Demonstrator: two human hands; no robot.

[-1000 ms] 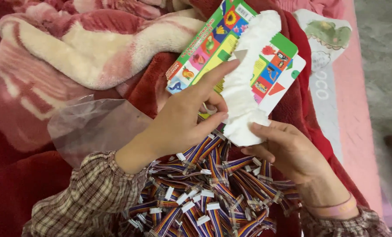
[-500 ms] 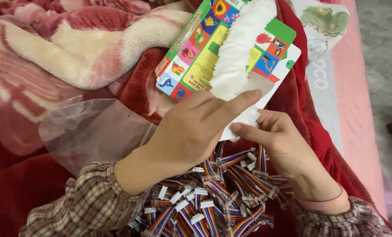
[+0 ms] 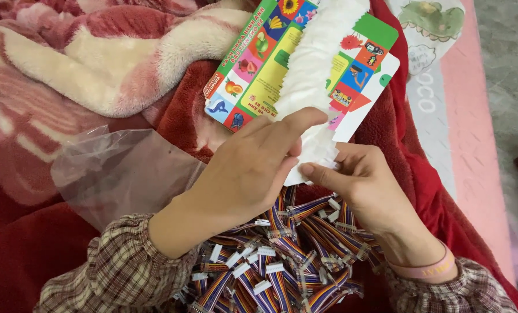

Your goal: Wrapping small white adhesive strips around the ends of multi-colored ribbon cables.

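At the bottom centre of the frame lies a heap of striped ribbon cables [image 3: 282, 255] with white connectors, and just above it the left hand [image 3: 253, 168] and right hand [image 3: 366, 185] meet, both pinching the lower end of a white strip [image 3: 314, 69], the left index finger laid across it. The strip's long axis runs from mid-frame up toward the top centre, tilted slightly right. It lies across a colourful picture card [image 3: 259, 58]; a clear plastic bag [image 3: 120, 168] sits at left on the red blanket [image 3: 50, 75].
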